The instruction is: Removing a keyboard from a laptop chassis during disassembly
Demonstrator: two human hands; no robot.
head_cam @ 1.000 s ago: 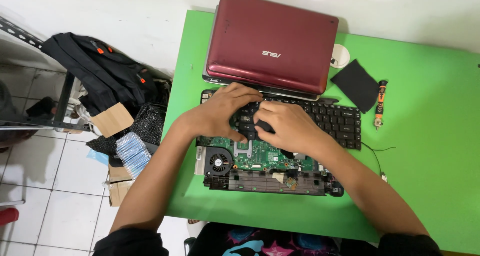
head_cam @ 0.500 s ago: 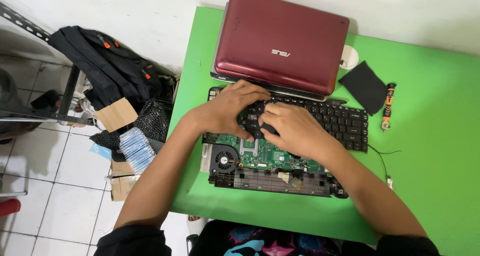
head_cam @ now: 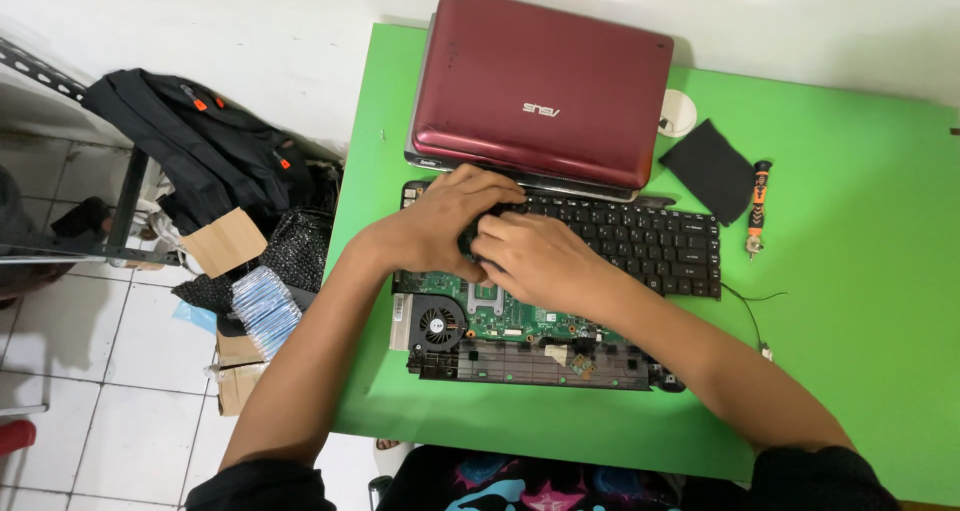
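An opened laptop base lies on the green table, its green circuit board and round cooling fan bare. A black keyboard rests along its far edge. My left hand and my right hand meet over the keyboard's left end and the board, fingers curled around a small dark part that they mostly hide. A closed dark red laptop sits just beyond the keyboard.
A black cloth square, a round white disc and an orange-and-black screwdriver lie right of the red laptop. A thin black wire trails from the keyboard. Left of the table on the tiled floor: a black backpack, cardboard boxes.
Both hands have stayed together over the keyboard's left end, with the fingers shifting slightly. The camera view has drifted a little, nothing else on the table has moved.
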